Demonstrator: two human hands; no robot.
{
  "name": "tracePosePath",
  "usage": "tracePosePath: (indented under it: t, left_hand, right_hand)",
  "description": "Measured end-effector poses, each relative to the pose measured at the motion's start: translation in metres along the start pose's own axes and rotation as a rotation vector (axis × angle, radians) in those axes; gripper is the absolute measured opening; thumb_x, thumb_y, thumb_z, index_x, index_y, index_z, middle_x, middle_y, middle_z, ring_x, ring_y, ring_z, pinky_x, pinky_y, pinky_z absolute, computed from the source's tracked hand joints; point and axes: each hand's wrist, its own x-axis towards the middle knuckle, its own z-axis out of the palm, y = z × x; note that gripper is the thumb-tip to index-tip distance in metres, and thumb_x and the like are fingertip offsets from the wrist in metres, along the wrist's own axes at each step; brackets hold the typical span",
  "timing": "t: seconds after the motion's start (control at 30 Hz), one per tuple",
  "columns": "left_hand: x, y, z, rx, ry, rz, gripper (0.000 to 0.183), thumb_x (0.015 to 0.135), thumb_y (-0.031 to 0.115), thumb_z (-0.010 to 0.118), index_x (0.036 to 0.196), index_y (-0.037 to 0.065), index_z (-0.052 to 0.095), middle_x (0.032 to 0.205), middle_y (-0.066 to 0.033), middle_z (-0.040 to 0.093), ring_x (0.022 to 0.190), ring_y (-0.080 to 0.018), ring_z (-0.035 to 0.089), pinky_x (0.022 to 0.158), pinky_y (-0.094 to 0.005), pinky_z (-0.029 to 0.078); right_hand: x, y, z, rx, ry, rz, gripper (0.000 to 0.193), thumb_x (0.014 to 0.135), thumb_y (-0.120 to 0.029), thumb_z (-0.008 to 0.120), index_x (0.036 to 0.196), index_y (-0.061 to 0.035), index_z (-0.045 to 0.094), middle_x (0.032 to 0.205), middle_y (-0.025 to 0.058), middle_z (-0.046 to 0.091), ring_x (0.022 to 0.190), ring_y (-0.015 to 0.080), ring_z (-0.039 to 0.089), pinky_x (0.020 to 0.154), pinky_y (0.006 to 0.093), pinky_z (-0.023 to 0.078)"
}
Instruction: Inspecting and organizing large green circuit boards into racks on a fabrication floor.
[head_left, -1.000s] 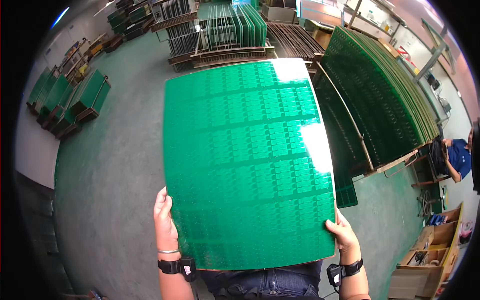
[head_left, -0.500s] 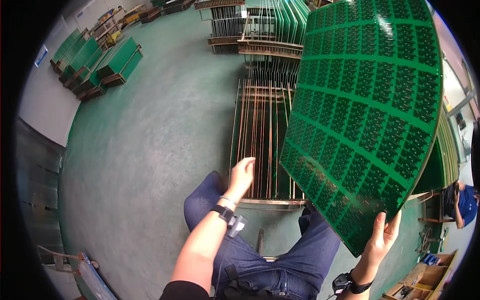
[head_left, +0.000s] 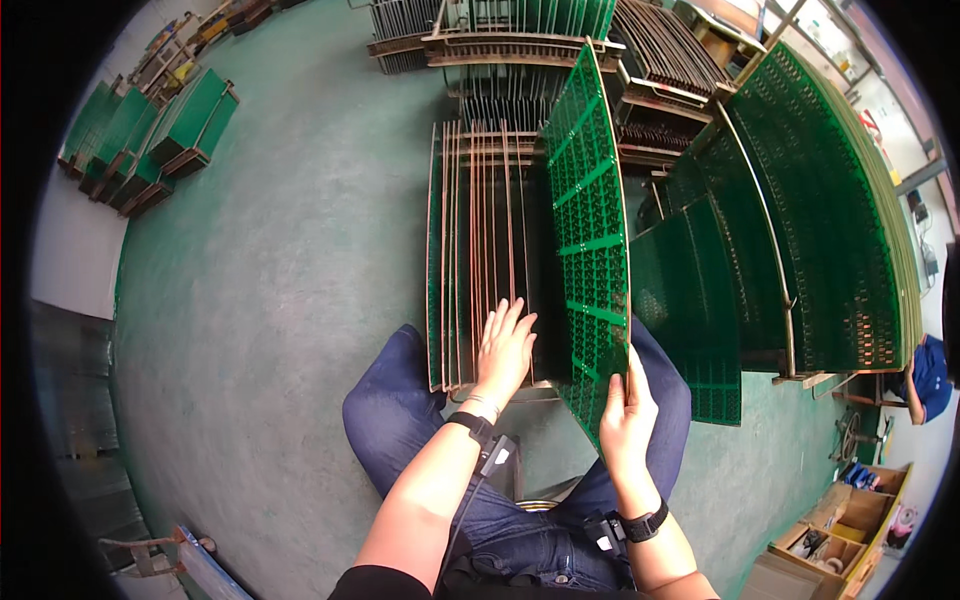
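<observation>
A large green circuit board panel [head_left: 590, 240] stands almost edge-on in front of me, at the right side of a slotted rack [head_left: 545, 393]. My right hand [head_left: 630, 415] is closed on its near edge, thumb on the patterned face. Inside the rack, several panels [head_left: 470, 260] stand upright on edge, their copper-coloured edges running away from me. Over these edges lies my left hand [head_left: 507, 350], fingers stretched and slightly apart, holding nothing. Whether its fingertips touch a panel I cannot tell. The held panel hides the rack's right side.
To the right, a rack holds a thick row of green panels [head_left: 830, 220]. More loaded racks [head_left: 530, 50] stand beyond mine. Green stacks [head_left: 185, 130] sit far left. A wooden compartment box [head_left: 840, 530] is at lower right, near a person in a blue shirt [head_left: 930, 378].
The held panel has swung from broad-face view to nearly edge-on and moved left to the rack. My left hand has uncurled over the panel edges. The view has shifted right.
</observation>
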Motion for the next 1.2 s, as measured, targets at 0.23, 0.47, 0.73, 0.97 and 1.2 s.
tracePosePath:
  t: [0.23,0.47,0.73,0.97,1.2]
  left_hand:
    - [0.002,0.005,-0.003,0.026,-0.009,0.000,0.029,0.086,0.015,0.057,0.115,0.008,0.058,0.134,-0.0129,0.045,0.128,-0.0332,0.037,0.109,-0.0442,0.027]
    - [-0.002,0.001,-0.003,0.030,-0.011,-0.010,0.030,0.086,0.017,0.057,0.115,0.008,0.058,0.133,-0.0142,0.046,0.128,-0.0338,0.037,0.109,-0.0444,0.026]
    - [0.002,0.006,-0.003,0.036,-0.017,-0.015,0.033,0.085,0.020,0.060,0.115,0.008,0.058,0.134,-0.0135,0.046,0.129,-0.0333,0.037,0.109,-0.0447,0.026]
    - [0.002,0.007,-0.005,0.064,-0.003,-0.017,0.036,0.083,0.019,0.062,0.117,0.007,0.056,0.132,-0.0135,0.046,0.128,-0.0335,0.037,0.109,-0.0437,0.027]
    - [0.005,0.017,0.005,0.170,0.019,-0.083,0.020,0.075,0.011,0.064,0.091,0.001,0.056,0.129,-0.0152,0.049,0.123,-0.0358,0.042,0.107,-0.0450,0.030]
  right_hand:
    - [0.012,0.016,0.007,0.034,0.069,-0.086,0.038,0.090,0.003,0.046,0.128,-0.0022,0.049,0.117,0.0223,0.059,0.110,0.0289,0.058,0.088,0.0310,0.046]
    - [0.010,0.010,0.007,0.090,-0.039,0.057,0.038,0.091,0.005,0.045,0.129,0.0040,0.046,0.126,0.0154,0.055,0.118,0.0198,0.051,0.099,0.0290,0.039]
    - [0.019,0.017,0.007,0.121,0.002,0.066,0.038,0.091,0.004,0.046,0.129,0.0043,0.046,0.124,0.0154,0.056,0.117,0.0197,0.052,0.099,0.0285,0.039]
    - [0.017,0.012,0.005,0.287,-0.039,0.088,0.046,0.089,0.007,0.043,0.135,0.0027,0.039,0.136,0.0177,0.045,0.126,0.0220,0.043,0.104,0.0311,0.033]
    - [0.060,0.013,0.022,0.446,-0.072,0.119,0.056,0.084,0.012,0.039,0.138,0.0023,0.034,0.142,0.0163,0.037,0.133,0.0215,0.034,0.109,0.0304,0.026]
